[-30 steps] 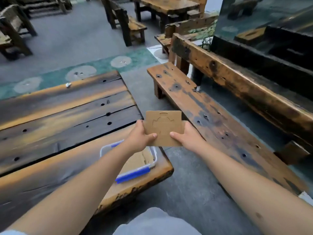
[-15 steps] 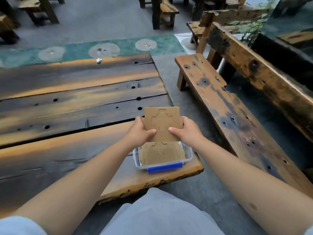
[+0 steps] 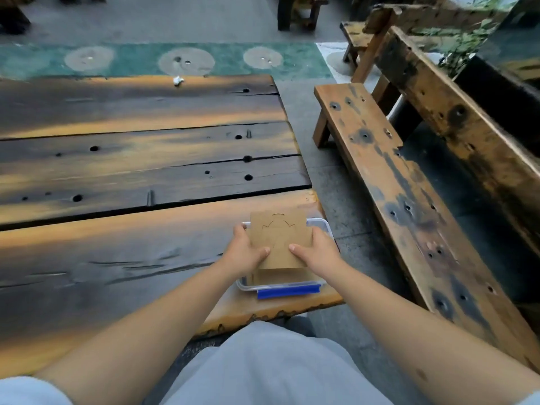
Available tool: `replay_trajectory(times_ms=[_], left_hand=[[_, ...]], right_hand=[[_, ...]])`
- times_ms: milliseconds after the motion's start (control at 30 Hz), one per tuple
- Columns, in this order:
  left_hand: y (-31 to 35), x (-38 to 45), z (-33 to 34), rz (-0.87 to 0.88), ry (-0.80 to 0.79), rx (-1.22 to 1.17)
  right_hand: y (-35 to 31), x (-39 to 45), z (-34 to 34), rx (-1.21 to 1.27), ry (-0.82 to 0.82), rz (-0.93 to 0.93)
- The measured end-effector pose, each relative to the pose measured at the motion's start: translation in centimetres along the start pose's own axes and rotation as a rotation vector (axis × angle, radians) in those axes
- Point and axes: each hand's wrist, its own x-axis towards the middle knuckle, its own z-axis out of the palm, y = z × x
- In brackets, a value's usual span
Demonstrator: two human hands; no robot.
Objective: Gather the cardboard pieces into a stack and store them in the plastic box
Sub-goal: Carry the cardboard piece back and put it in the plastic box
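Note:
A brown cardboard piece (image 3: 279,236) with cut outlines is held flat just above the clear plastic box (image 3: 323,226). My left hand (image 3: 245,252) grips its left edge and my right hand (image 3: 317,252) grips its right edge, thumbs on top. The box has a blue clip (image 3: 287,292) on its near side and sits at the near right corner of the wooden table (image 3: 131,229). More cardboard (image 3: 280,276) lies inside the box under the held piece, mostly hidden.
A long worn wooden bench (image 3: 409,200) with a backrest runs along the right, across a concrete gap from the table. A small white scrap (image 3: 177,80) lies at the table's far edge. More benches stand at the back.
Both hands have carried the cardboard piece from out over the floor gap leftward and down, until it hovers right above the box. The view has tilted down toward the table.

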Motion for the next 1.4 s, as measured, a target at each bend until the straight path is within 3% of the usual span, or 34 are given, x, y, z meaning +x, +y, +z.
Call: replay_trajectory(times_ms=[267, 700, 1000, 1100, 1233, 1400], left_hand=[[-1.1, 1.2, 2.3, -0.081, -0.029, 0.184], [-2.2, 2.5, 4.8, -0.211, -0.041, 0.587], [-2.1, 3.0, 5.3, -0.206, -0.058, 0.472], [-2.3, 3.3, 4.7, -0.201, -0.113, 0.329], [-2.3, 3.6, 4.6, -0.325, -0.017, 0.017], [-3.1, 3.6, 5.3, -0.368, 0.018, -0.073]], right_hand=[[2.7, 1.4, 1.1, 0.022, -0.104, 0.095], [5.1, 3.1, 1.9, -0.203, -0.208, 0.134], [5.2, 4.2, 1.8, -0.367, -0.256, 0.204], [5.6, 4.2, 1.6, -0.199, -0.289, 0.221], [5.8, 4.6, 0.7, 0.358, -0.324, 0.465], [5.4, 4.8, 0.5, 0.427, -0.368, 0.554]])
